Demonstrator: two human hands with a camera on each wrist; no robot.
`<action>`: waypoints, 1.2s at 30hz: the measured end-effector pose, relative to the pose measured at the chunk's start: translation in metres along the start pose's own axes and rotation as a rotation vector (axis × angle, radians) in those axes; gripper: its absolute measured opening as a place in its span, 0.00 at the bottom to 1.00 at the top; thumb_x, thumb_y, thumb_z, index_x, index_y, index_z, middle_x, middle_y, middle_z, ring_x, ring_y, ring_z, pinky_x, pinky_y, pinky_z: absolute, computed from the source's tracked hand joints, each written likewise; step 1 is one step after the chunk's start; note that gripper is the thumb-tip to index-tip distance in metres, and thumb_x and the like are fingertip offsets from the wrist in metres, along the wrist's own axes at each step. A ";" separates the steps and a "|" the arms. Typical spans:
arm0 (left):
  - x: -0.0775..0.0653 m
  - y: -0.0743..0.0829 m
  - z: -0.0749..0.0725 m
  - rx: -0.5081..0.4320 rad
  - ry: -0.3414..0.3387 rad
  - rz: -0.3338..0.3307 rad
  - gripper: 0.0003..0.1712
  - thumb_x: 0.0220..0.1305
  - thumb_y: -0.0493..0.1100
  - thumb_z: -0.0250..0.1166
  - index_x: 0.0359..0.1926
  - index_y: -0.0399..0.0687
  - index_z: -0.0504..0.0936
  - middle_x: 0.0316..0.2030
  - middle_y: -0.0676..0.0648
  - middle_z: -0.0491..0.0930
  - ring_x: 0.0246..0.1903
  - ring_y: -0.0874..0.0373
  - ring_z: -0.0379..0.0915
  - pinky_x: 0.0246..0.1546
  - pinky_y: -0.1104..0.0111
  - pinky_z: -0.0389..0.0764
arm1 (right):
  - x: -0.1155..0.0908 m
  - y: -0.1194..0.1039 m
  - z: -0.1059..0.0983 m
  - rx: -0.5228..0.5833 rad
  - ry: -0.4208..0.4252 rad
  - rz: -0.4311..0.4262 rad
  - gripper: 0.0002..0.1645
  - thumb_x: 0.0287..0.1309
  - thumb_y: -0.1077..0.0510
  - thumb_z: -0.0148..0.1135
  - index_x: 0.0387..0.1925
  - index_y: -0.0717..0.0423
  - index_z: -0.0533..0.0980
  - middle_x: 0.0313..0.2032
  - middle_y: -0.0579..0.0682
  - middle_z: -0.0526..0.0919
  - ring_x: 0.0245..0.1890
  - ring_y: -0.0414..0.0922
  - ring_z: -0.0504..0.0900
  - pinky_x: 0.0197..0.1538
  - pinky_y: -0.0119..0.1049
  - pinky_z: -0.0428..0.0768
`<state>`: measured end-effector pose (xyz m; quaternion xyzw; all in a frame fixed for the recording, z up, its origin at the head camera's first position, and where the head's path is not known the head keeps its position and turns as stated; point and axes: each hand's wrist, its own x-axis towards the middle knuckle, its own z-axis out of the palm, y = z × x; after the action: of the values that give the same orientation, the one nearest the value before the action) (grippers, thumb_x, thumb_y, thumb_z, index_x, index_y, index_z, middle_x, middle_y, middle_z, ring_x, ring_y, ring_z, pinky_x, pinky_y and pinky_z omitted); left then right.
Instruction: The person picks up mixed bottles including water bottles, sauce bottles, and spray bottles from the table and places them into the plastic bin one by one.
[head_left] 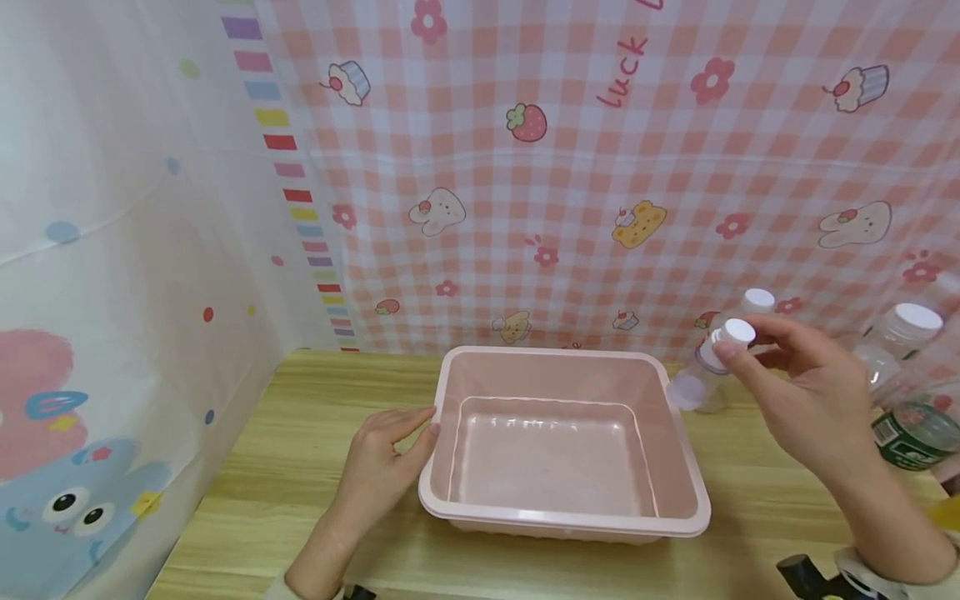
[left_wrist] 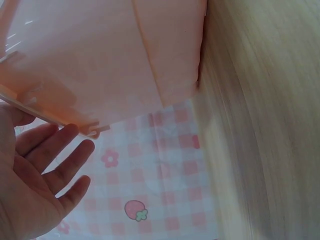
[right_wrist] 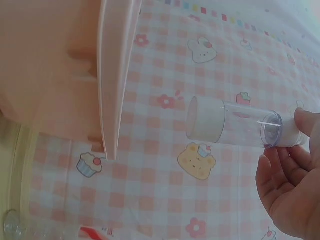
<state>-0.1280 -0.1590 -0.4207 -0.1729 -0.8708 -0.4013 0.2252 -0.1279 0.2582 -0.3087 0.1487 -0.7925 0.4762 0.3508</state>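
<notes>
While the right hand (head_left: 819,393) pinches a bottle (head_left: 699,379), the left hand (head_left: 380,457), seemingly loose, touches a basin (head_left: 562,522) before cloth (head_left: 585,179) lettered "luck".

Pink basin (head_left: 566,523): smooth moulded plastic is suggested; a satin finish is seen on the walls, glossy highlights being caught along the inner floor.
Small bottle (right_wrist: 242,115): clear, shiny plastic is shown in the body; a smooth, matt look is given by its white cap (head_left: 741,332).
Labelled bottle (head_left: 926,425), near the desk's right edge: transparent, glossy walls are seen; a smooth green label is wrapped round them.
Desk (head_left: 247,492): a smooth wood-grain surface is shown; a soft sheen is carried.
Checked cloth (head_left: 487,183), behind the back edge: thin printed fabric is suggested; matt, lightly creased.
</notes>
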 end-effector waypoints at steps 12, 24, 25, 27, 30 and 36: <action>-0.001 0.001 0.000 0.000 -0.012 -0.022 0.15 0.66 0.41 0.73 0.52 0.40 0.90 0.48 0.47 0.90 0.53 0.48 0.83 0.60 0.49 0.79 | 0.011 -0.014 0.020 0.006 -0.059 0.016 0.17 0.56 0.78 0.71 0.48 0.70 0.84 0.37 0.36 0.86 0.33 0.33 0.83 0.36 0.18 0.79; -0.001 0.001 -0.001 -0.005 -0.023 -0.044 0.16 0.67 0.43 0.73 0.53 0.42 0.90 0.49 0.47 0.89 0.54 0.48 0.83 0.60 0.49 0.79 | 0.021 -0.027 0.041 -0.037 -0.119 0.038 0.17 0.60 0.69 0.74 0.51 0.63 0.85 0.36 0.34 0.84 0.33 0.33 0.82 0.36 0.18 0.79; -0.001 0.001 -0.001 -0.004 -0.023 -0.047 0.16 0.67 0.43 0.73 0.53 0.42 0.90 0.49 0.47 0.89 0.54 0.48 0.83 0.61 0.49 0.79 | 0.022 -0.028 0.043 -0.029 -0.126 0.044 0.17 0.60 0.69 0.74 0.51 0.63 0.85 0.36 0.34 0.84 0.33 0.33 0.82 0.36 0.19 0.79; -0.001 0.001 -0.001 -0.004 -0.022 -0.048 0.16 0.67 0.42 0.73 0.53 0.42 0.90 0.49 0.47 0.89 0.54 0.48 0.83 0.61 0.49 0.79 | 0.025 -0.030 0.047 -0.010 -0.142 0.061 0.17 0.60 0.69 0.74 0.52 0.63 0.85 0.36 0.34 0.84 0.32 0.33 0.83 0.36 0.19 0.80; 0.000 0.000 -0.001 -0.006 -0.017 -0.035 0.16 0.67 0.42 0.73 0.53 0.41 0.90 0.49 0.47 0.90 0.53 0.48 0.83 0.60 0.49 0.79 | 0.029 -0.034 0.054 0.023 -0.173 0.091 0.16 0.62 0.67 0.74 0.52 0.62 0.85 0.37 0.36 0.85 0.31 0.35 0.84 0.35 0.21 0.81; 0.000 0.000 -0.001 -0.012 -0.011 -0.019 0.16 0.66 0.41 0.74 0.52 0.41 0.90 0.49 0.47 0.90 0.53 0.49 0.83 0.59 0.50 0.79 | 0.037 -0.040 0.068 0.055 -0.226 0.111 0.15 0.64 0.61 0.74 0.52 0.59 0.85 0.39 0.42 0.86 0.33 0.40 0.85 0.36 0.24 0.82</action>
<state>-0.1277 -0.1597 -0.4206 -0.1681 -0.8713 -0.4076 0.2156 -0.1598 0.1831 -0.2768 0.1668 -0.8206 0.4967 0.2283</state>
